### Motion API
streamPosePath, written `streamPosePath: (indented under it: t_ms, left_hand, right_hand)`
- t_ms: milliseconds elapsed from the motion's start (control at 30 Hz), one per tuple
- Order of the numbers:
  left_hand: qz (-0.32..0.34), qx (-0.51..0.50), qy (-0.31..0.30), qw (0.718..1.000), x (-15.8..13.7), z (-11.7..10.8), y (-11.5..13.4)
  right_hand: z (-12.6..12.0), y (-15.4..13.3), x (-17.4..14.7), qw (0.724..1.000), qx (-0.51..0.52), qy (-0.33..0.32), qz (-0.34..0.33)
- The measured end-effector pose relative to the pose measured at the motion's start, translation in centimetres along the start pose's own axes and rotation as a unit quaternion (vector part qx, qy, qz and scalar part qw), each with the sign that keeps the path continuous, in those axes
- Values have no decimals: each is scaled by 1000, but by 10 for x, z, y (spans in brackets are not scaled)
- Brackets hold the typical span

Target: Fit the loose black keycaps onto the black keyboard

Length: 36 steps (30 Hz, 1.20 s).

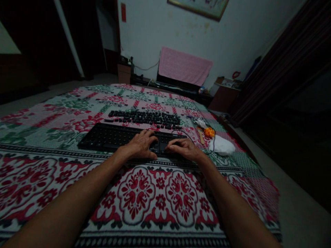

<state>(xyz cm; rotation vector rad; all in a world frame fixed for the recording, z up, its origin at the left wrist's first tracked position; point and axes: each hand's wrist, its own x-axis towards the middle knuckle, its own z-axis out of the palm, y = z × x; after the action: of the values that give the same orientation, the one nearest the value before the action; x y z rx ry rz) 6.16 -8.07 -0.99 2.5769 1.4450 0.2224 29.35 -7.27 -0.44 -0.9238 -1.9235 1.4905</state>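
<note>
A black keyboard (pixel 111 136) lies on the patterned bedspread, most of its key posts bare of caps. My left hand (pixel 141 144) rests over its middle right part, fingers and thumb spread. At the keyboard's right end, my right hand (pixel 184 148) has its fingertips pinched together low over the board. Whatever sits between those fingertips is too small and dark to make out. Behind the keyboard, many loose black keycaps (pixel 147 117) are laid out in rough rows.
To the right lie a white plastic bag (pixel 222 146), a bright orange bunched item (pixel 209 132), a tan flat strip (pixel 201 135) and a dark cable (pixel 214 143). The bedspread (pixel 157 199) covers the bed. Beyond its far edge, a pink towel (pixel 183 65) drapes over a dark screen.
</note>
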Motion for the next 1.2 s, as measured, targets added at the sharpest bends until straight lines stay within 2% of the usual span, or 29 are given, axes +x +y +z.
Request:
streamPosePath:
  t_ms: [133, 333, 600, 800, 1000, 1200]
  left_hand:
    - [3, 5, 4, 1000, -1, 0, 1]
    - [2, 1, 4, 1000, -1, 1, 1]
    - [-2, 2, 0, 1000, 1, 1, 0]
    - [-3, -1, -7, 1000, 0, -1, 2]
    - [-11, 3, -8, 1000, 0, -1, 3]
    - [-3, 11, -4, 1000, -1, -2, 4]
  right_hand:
    - [-6, 6, 0, 1000, 2, 6, 3]
    - [-1, 0, 2, 999, -42, 0, -7]
    - [5, -11, 7, 988, -153, 8, -31]
    - [4, -29, 15, 957, -284, -49, -29]
    - [2, -24, 17, 954, -287, -70, -49]
    - [4, -26, 24, 937, -329, -94, -68]
